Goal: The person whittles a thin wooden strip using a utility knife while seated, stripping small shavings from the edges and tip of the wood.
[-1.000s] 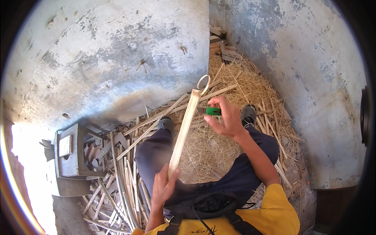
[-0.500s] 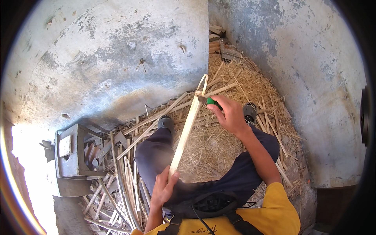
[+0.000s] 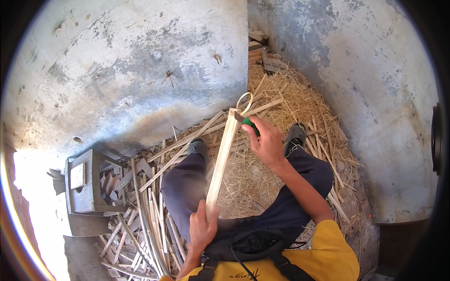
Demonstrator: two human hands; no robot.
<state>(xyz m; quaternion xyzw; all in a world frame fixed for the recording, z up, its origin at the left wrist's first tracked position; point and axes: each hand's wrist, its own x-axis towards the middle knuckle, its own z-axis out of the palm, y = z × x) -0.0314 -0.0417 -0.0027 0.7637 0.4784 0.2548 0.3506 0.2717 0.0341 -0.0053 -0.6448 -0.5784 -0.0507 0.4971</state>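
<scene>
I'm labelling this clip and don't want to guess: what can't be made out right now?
All in the head view:
- Near end of the stick: hidden in the left hand.
- Most of the green handle: covered by the right hand.
- Edge of the blade: too small to tell its sharpness.
- Dark object at far right: cut off by the lens rim.

Sm. dk script lettering (image 3: 243, 275) on front of yel. shirt (image 3: 324, 250), nr btm edge

Left hand (image 3: 202, 229) gripping, right hand (image 3: 268, 143) higher — pinching
</scene>
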